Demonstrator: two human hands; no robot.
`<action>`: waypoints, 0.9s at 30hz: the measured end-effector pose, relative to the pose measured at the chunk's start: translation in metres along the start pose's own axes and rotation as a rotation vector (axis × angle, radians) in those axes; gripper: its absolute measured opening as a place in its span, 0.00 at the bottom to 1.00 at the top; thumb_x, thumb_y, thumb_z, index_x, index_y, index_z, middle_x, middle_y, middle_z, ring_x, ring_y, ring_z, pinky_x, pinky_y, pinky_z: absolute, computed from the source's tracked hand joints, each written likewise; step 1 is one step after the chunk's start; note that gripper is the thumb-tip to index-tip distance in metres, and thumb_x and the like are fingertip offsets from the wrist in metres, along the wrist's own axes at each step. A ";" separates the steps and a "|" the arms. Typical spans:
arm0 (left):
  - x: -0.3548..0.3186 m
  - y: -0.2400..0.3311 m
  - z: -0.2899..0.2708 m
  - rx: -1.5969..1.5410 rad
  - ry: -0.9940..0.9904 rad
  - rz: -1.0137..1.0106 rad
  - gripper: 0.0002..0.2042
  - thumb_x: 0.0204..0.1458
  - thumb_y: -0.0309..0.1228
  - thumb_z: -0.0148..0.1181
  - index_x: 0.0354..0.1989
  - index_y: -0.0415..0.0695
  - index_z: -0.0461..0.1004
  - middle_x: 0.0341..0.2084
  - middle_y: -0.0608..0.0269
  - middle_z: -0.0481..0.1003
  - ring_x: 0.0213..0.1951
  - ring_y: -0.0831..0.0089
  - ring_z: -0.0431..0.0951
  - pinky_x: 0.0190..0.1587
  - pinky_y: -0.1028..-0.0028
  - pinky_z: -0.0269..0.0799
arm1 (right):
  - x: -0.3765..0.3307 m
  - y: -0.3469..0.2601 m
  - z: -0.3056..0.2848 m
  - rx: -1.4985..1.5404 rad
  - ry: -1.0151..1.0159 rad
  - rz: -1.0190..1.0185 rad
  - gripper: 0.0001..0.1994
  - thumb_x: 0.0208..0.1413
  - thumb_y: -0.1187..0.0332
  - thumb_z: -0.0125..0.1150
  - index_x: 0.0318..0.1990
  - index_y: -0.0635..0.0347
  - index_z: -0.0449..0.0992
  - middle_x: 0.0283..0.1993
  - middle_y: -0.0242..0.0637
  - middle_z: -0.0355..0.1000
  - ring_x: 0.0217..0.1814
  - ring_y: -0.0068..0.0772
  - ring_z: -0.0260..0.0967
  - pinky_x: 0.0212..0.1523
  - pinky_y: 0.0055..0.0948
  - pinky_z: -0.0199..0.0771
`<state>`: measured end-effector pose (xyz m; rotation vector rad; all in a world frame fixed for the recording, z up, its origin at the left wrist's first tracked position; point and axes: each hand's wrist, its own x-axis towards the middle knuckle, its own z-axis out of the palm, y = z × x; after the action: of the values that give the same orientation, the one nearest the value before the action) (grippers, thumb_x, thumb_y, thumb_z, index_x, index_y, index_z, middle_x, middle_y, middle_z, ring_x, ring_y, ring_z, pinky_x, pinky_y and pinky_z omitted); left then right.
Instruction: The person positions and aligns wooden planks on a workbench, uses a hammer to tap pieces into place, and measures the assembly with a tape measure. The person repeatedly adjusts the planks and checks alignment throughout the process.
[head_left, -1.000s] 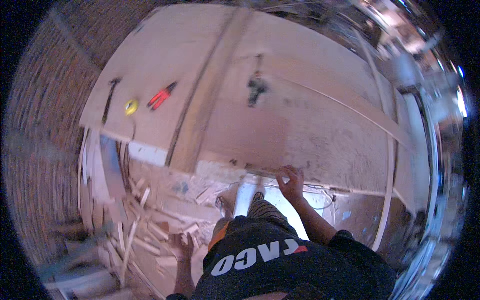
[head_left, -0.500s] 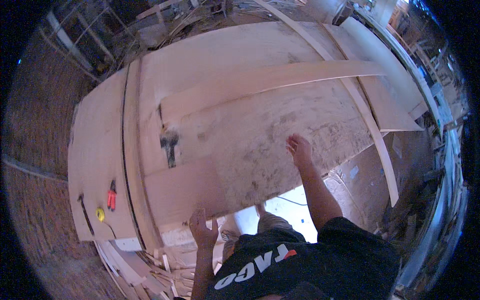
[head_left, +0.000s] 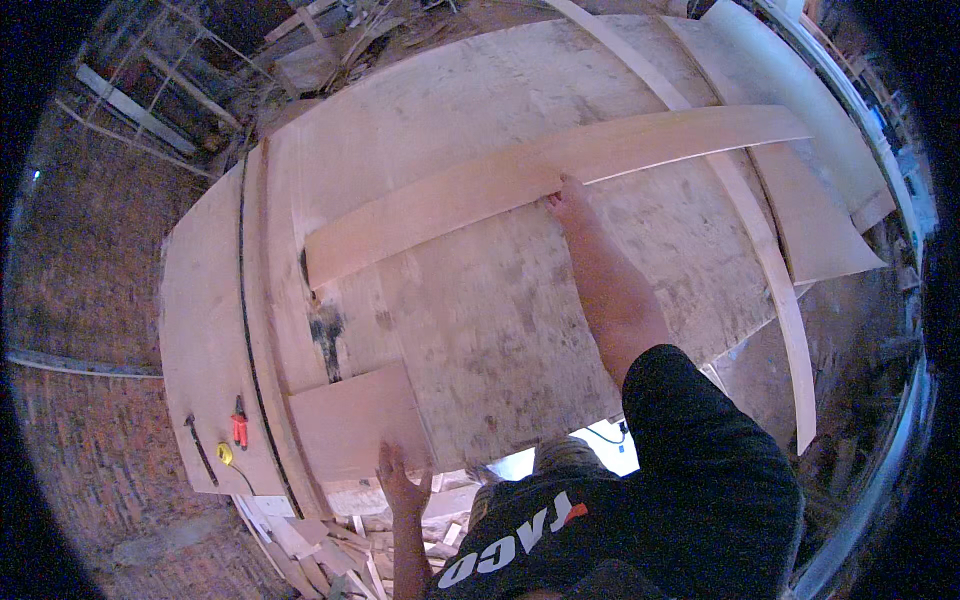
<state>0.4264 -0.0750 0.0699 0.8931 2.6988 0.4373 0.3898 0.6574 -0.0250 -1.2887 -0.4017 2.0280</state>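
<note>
My right hand [head_left: 565, 197] reaches far over the work surface and pinches the near edge of a long plywood strip [head_left: 450, 213]. That strip lies across a large, stained plywood sheet [head_left: 500, 330]. At the near left edge my left hand [head_left: 403, 482] lies with fingers spread on a smaller rectangular plywood piece [head_left: 345, 420], holding nothing. Between strip and smaller piece is a black T-shaped patch [head_left: 327, 335]; whether tool or stain I cannot tell.
At the left lie red-handled pliers [head_left: 240, 428], a yellow tape measure [head_left: 225, 454] and a thin dark tool [head_left: 201, 450]. A long narrow board [head_left: 755, 235] crosses the right side and overhangs the sheet. Wood offcuts [head_left: 370, 560] litter the floor near my left arm.
My right hand has moved away from me and leftward from above the sheet onto the strip's edge. My left hand has come down onto the smaller piece. The view has shifted.
</note>
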 end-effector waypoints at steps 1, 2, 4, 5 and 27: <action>-0.001 -0.002 0.001 0.022 -0.012 -0.003 0.46 0.47 0.42 0.73 0.75 0.46 0.57 0.76 0.41 0.50 0.76 0.41 0.51 0.71 0.34 0.48 | 0.003 0.001 0.005 0.005 0.025 -0.013 0.21 0.64 0.59 0.59 0.61 0.56 0.67 0.60 0.44 0.68 0.62 0.46 0.66 0.61 0.53 0.66; -0.002 -0.004 0.001 0.045 -0.024 -0.004 0.46 0.46 0.43 0.74 0.75 0.48 0.57 0.77 0.43 0.48 0.76 0.42 0.50 0.71 0.32 0.47 | 0.005 0.001 0.007 0.015 0.049 -0.024 0.20 0.64 0.60 0.59 0.59 0.55 0.68 0.58 0.43 0.69 0.59 0.45 0.67 0.58 0.53 0.68; -0.005 -0.004 0.002 0.023 -0.027 -0.026 0.47 0.45 0.44 0.74 0.75 0.49 0.57 0.78 0.44 0.47 0.77 0.45 0.49 0.71 0.32 0.46 | 0.007 -0.005 0.010 0.021 0.080 -0.065 0.16 0.62 0.63 0.59 0.56 0.54 0.70 0.54 0.41 0.71 0.54 0.44 0.69 0.53 0.52 0.71; -0.006 -0.006 0.002 0.013 -0.029 -0.035 0.47 0.45 0.45 0.73 0.75 0.49 0.58 0.78 0.45 0.47 0.77 0.46 0.49 0.71 0.32 0.45 | 0.008 -0.008 0.013 0.028 0.089 -0.089 0.15 0.62 0.64 0.59 0.54 0.54 0.71 0.51 0.40 0.72 0.52 0.43 0.71 0.51 0.52 0.73; -0.120 -0.140 -0.141 -0.739 0.792 -0.644 0.22 0.63 0.39 0.56 0.60 0.36 0.73 0.52 0.44 0.77 0.52 0.61 0.79 0.52 0.63 0.76 | -0.311 0.070 -0.210 0.220 0.009 -0.271 0.15 0.64 0.67 0.53 0.53 0.67 0.75 0.44 0.44 0.80 0.46 0.46 0.81 0.49 0.49 0.85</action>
<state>0.3969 -0.2831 0.1678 -0.4418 2.7973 1.7206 0.6319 0.3710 0.0455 -1.0481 -0.3201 1.7832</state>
